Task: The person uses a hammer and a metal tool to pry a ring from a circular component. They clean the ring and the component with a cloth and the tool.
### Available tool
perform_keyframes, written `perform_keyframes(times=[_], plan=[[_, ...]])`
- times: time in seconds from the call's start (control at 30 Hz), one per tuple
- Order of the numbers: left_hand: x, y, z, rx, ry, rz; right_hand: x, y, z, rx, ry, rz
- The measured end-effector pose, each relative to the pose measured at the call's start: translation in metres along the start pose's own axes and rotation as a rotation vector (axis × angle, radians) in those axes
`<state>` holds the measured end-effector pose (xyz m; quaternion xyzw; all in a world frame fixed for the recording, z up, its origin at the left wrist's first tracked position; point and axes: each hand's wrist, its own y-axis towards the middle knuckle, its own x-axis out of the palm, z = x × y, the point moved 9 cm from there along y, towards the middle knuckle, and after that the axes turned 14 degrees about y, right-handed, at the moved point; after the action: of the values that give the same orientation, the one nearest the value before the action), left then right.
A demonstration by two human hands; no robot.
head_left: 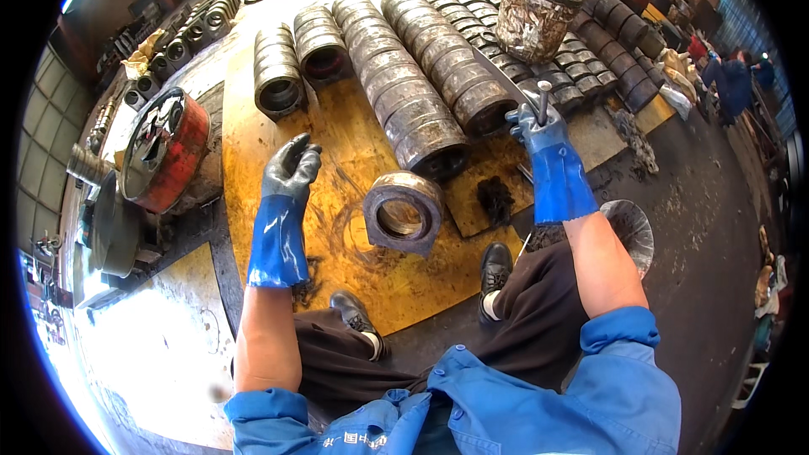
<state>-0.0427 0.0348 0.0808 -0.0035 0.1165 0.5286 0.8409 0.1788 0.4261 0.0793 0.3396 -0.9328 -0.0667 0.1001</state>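
Note:
My left hand [291, 167], in a grey-and-blue rubber glove, is raised over the yellow floor sheet with its fingers loosely bent and apart, holding nothing. To its right a single thick metal ring with a flat-sided foot [403, 214] stands on the sheet, its bore facing me; neither hand touches it. My right hand [541, 128], gloved alike, is closed around a metal rod with a round flat head [544, 101]. A long flat metal blade [502, 76] slants up and left from the same hand; whether it joins the rod is hidden by the fingers.
Rows of metal rings [404, 88] lie end to end beyond my hands. A stained bucket [539, 13] stands on rings at the far right. On the left is a red drum [168, 152] with scraps inside. A dark clump [495, 200] lies near my right shoe. Another person [731, 84] is far right.

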Motion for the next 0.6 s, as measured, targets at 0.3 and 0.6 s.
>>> perform_keyframes(times=[0.3,0.6], plan=[[-0.002,0.001,-0.002,0.016,0.002,-0.007,-0.016,0.002,0.002,0.08,-0.096,0.068],[0.003,-0.002,0.004,0.011,0.027,-0.005,-0.032,-0.002,0.013,0.173,-0.177,0.105]])
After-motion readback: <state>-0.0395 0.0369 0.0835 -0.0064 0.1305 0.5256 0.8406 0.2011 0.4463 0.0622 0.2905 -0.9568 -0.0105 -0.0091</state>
